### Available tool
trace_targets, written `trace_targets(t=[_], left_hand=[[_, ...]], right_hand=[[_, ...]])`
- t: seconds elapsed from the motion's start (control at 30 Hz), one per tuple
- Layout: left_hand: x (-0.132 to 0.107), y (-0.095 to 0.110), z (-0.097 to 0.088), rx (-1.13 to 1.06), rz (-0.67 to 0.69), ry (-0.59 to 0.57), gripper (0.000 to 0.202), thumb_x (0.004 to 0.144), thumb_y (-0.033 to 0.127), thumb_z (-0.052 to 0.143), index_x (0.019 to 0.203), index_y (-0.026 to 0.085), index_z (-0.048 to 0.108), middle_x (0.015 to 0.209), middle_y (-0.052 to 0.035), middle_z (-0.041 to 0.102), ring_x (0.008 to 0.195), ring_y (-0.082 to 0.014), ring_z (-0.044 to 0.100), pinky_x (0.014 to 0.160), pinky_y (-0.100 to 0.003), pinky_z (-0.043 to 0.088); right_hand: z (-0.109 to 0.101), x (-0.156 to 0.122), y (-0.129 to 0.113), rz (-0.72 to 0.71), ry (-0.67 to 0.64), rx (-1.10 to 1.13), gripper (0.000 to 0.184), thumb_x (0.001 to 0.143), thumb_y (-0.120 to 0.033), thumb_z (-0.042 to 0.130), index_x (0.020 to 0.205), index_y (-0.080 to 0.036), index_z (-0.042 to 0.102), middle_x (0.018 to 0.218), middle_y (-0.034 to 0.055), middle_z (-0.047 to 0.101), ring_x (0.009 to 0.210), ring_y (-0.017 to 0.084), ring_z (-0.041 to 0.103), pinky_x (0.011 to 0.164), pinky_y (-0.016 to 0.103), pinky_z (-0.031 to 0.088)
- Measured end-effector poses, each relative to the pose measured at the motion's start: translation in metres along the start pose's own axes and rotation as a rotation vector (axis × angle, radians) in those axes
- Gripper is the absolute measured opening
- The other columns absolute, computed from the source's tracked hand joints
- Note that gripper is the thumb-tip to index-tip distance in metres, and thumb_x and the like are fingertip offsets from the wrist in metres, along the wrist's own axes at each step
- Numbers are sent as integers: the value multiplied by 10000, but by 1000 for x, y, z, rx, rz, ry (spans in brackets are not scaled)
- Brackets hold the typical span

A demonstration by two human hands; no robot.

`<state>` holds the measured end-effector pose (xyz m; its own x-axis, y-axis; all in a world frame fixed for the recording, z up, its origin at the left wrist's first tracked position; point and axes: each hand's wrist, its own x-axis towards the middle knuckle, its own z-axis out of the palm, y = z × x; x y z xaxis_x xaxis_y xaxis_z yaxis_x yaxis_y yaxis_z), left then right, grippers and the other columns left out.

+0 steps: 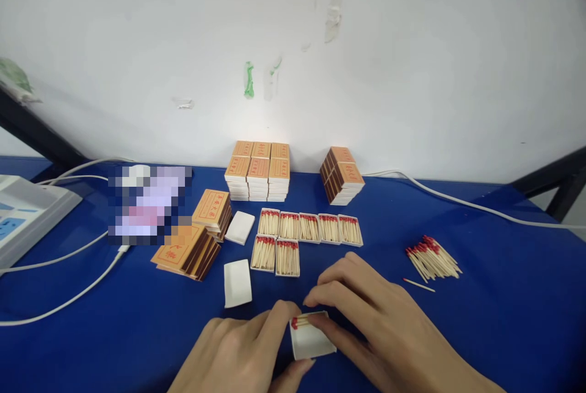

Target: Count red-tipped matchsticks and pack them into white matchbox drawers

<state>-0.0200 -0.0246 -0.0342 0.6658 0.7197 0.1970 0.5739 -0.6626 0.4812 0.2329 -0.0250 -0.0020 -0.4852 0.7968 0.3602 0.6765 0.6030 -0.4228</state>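
Observation:
A white matchbox tray (312, 344) lies on the blue table right in front of me, with a few red-headed matches (302, 321) along its far side. My left hand (240, 344) grips the tray's left side, index finger at the far corner and thumb at the near edge. Curled over the tray from the right, my right hand (366, 313) has its thumb on the tail ends of the matches and its fingertips at the far edge. Beyond my hands, several trays filled with matches (287, 257) stand in two rows.
Two empty white trays (238, 283) lie left of the filled ones. Orange matchbox sleeves (187, 249) are piled at left near a blurred phone (149, 204). Boxes are stacked (257, 170) by the wall, with another stack (343, 176) to the right. Loose matches (433, 259) lie at right.

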Motion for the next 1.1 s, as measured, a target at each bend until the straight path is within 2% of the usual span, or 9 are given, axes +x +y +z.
trace_targets(t=[0.13,0.23,0.4,0.57,0.67,0.77,0.87,0.97,1.1], left_hand=[[-1,0,0,-3,-3,1,327,1050,236,764,1273,297,533,689,159,688,417,-163,683,403,-299,465],[0,1,-2,0,-14,18,284,1069,229,735,1265,294,540,680,157,668,402,-155,661,399,-286,463],[3,3,-3,11,-1,65,237,1112,244,676,1309,287,551,602,170,589,348,-153,603,357,-290,412],[5,3,-3,26,11,106,181,1184,289,572,1363,269,552,660,137,676,390,-160,664,373,-297,438],[4,3,-3,10,2,72,202,1162,277,621,1353,276,553,674,135,704,398,-162,677,386,-290,445],[2,2,-2,-12,-10,36,274,1113,262,700,1339,287,547,731,124,754,434,-171,715,387,-287,441],[-1,0,0,-18,-32,21,306,1082,262,748,1320,291,559,660,143,700,410,-169,691,396,-277,441],[-3,-1,2,-4,-56,32,323,1084,292,760,1342,292,565,596,159,627,373,-158,642,401,-268,429],[0,1,-1,2,-37,64,242,1130,319,705,1314,281,552,671,135,689,397,-156,659,392,-276,425]], right_hand=[[-7,0,2,60,3,48,93,1143,-216,666,1166,-261,743,1062,35,746,915,178,755,704,268,638],[-10,0,3,70,-5,48,140,1112,-184,705,1215,-276,728,1070,17,737,886,168,763,689,266,627],[-6,0,2,84,-91,31,208,1072,-139,746,1217,-281,701,1018,-19,724,827,168,749,648,280,582],[-2,-3,4,99,-138,57,116,1087,-159,742,1109,-269,713,997,-13,711,834,170,724,627,279,526],[-1,-4,6,88,-106,78,80,1104,-185,730,1085,-261,745,996,5,700,833,168,700,631,277,507],[-2,-3,4,15,-43,50,120,1131,-181,682,1115,-250,778,973,19,697,836,173,669,624,283,477],[0,-4,2,-61,4,9,159,1128,-148,664,1104,-232,797,946,28,698,810,174,622,592,300,417],[2,-7,2,-77,-4,-18,230,1116,-91,624,1093,-221,812,934,37,683,794,178,582,594,319,382],[1,-10,2,-65,-29,-69,242,1123,-98,613,1123,-231,816,946,36,681,815,187,585,571,329,352]])
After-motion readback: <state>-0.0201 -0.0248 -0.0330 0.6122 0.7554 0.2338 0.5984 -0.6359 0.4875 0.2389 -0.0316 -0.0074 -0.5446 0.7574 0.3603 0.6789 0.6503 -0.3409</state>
